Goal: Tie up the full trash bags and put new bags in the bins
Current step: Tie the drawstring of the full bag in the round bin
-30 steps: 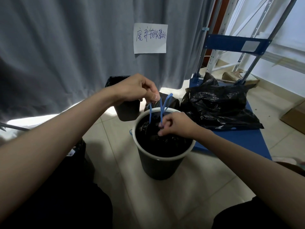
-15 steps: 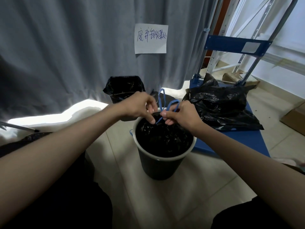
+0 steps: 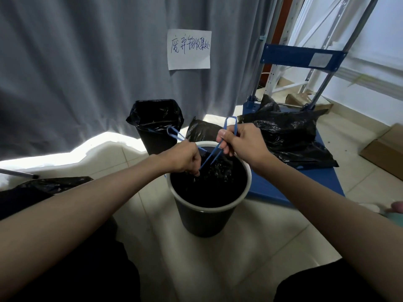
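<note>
A round black bin with a pale rim (image 3: 218, 209) stands on the tiled floor in front of me, with a full black trash bag (image 3: 220, 173) inside. Two blue drawstring loops rise from the bag and cross over the bin's mouth. My left hand (image 3: 184, 159) is shut on the left drawstring loop (image 3: 174, 132), which sticks out to the upper left. My right hand (image 3: 242, 141) pinches the right drawstring loop (image 3: 231, 125), which stands up above the fingers. Both hands hover over the far rim.
A second black bin lined with a black bag (image 3: 156, 124) stands behind by the grey curtain (image 3: 87, 62). A filled black bag (image 3: 287, 136) lies on a blue hand cart (image 3: 305, 184) to the right. A cardboard box (image 3: 386, 147) sits far right.
My hands have drawn apart, crossing the two blue loops. The left hand dropped toward the bag, and the right hand moved right and up with its loop.
</note>
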### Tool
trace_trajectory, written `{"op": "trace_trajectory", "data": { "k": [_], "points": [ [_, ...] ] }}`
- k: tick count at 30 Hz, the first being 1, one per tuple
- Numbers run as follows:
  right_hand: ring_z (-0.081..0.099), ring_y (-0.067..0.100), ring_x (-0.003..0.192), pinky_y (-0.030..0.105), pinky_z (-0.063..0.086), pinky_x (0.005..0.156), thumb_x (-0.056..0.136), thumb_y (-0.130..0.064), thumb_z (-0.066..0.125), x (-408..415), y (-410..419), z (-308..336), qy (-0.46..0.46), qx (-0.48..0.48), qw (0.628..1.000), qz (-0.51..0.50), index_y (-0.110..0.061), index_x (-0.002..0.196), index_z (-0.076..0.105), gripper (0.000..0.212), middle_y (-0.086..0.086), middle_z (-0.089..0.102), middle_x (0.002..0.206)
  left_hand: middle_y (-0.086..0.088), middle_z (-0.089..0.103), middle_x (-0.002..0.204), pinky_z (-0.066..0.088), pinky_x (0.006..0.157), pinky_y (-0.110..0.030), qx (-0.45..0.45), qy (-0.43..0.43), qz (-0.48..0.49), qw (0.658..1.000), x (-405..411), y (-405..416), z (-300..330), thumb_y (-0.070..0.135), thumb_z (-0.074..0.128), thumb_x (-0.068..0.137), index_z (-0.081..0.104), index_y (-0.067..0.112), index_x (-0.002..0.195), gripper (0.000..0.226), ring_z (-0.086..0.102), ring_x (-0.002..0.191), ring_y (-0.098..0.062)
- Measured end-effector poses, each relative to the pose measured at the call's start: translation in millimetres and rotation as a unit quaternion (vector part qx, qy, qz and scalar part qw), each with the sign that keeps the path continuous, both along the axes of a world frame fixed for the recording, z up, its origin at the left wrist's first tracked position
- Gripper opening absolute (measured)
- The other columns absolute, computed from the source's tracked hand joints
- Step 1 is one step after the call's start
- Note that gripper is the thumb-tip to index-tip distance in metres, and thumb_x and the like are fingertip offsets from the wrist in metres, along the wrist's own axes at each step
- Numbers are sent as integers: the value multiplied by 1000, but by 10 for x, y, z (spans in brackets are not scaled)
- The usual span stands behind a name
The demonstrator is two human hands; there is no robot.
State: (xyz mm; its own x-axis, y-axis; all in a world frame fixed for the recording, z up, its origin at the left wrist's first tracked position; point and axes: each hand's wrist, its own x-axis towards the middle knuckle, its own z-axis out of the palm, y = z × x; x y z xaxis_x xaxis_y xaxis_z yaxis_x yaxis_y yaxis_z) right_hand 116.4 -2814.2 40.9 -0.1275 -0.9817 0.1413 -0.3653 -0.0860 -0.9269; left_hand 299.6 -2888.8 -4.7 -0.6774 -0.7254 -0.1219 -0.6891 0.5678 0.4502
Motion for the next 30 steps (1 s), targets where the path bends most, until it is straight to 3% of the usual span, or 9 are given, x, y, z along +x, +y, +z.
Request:
{"op": "trace_trajectory", "data": {
  "k": [3, 7, 11, 14, 17, 19, 22, 25, 30],
  "points": [
    [54, 16, 49, 30, 51, 55, 96, -13, 58, -95, -24, -7, -11, 16, 999, -33, -6, 69, 69, 29, 4, 62, 55, 15, 62, 48, 39, 48, -7, -6, -15, 10, 1000, -30, -7, -74, 16, 85, 64, 69, 21, 51, 22, 57, 49, 6],
    [54, 13, 48, 23, 46, 50, 97, -13, 57, -176, -16, -41, -34, 55, 997, -42, -3, 74, 69, 28, 6, 62, 58, 19, 64, 51, 40, 48, -4, -25, -22, 15, 999, -36, -26, -6, 15, 86, 62, 71, 25, 54, 19, 59, 54, 9],
    [54, 14, 52, 21, 45, 49, 98, -15, 55, -165, -6, -16, -36, 67, 997, -25, -2, 80, 69, 26, 7, 61, 63, 14, 70, 62, 46, 57, -14, -41, 58, 46, 996, 32, -134, 295, 12, 85, 63, 74, 21, 68, 15, 65, 59, -1],
    [54, 13, 55, 20, 46, 49, 98, -17, 55, -111, 24, 1, -26, 70, 997, -10, -2, 81, 69, 26, 8, 61, 66, 10, 62, 90, 46, 67, -28, -158, 48, 40, 985, 25, -175, 398, 19, 83, 68, 68, 26, 90, 27, 61, 80, -12],
    [54, 16, 60, 22, 48, 53, 99, -15, 53, -88, 51, 21, -34, 67, 997, 10, 2, 88, 69, 27, 8, 60, 70, 7, 47, 124, 49, 73, -38, -212, -54, -3, 976, -24, -177, 350, 23, 73, 82, 56, 31, 125, 47, 58, 93, -19],
    [55, 17, 62, 23, 49, 56, 100, -10, 49, -83, 57, 33, -53, 53, 997, 24, 4, 92, 69, 25, 8, 59, 72, 7, 41, 135, 47, 69, -37, -224, -126, -22, 966, -47, -188, 306, 22, 65, 89, 50, 30, 135, 49, 58, 103, -22],
    [56, 14, 63, 21, 51, 58, 102, -7, 45, -76, 69, 46, -88, 37, 994, 47, 3, 95, 68, 25, 9, 57, 75, 4, 47, 133, 48, 79, -38, -233, -191, -35, 953, -64, -206, 279, 21, 61, 91, 58, 27, 129, 38, 53, 116, -21],
    [53, 11, 60, 20, 48, 55, 105, -14, 40, -95, 72, 50, -117, 42, 991, 57, 1, 93, 68, 33, 7, 56, 74, 2, 58, 121, 45, 84, -37, -239, -219, -38, 945, -80, -241, 279, 26, 63, 90, 66, 25, 112, 22, 55, 112, -23],
    [45, 6, 59, 21, 37, 58, 105, -23, 38, -102, 31, 24, -94, 43, 994, 46, -9, 82, 67, 40, 3, 54, 74, -3, 65, 108, 33, 70, -31, -221, -235, -39, 946, -52, -290, 254, 28, 64, 88, 51, 22, 115, 31, 58, 92, -26]
  ]
}}
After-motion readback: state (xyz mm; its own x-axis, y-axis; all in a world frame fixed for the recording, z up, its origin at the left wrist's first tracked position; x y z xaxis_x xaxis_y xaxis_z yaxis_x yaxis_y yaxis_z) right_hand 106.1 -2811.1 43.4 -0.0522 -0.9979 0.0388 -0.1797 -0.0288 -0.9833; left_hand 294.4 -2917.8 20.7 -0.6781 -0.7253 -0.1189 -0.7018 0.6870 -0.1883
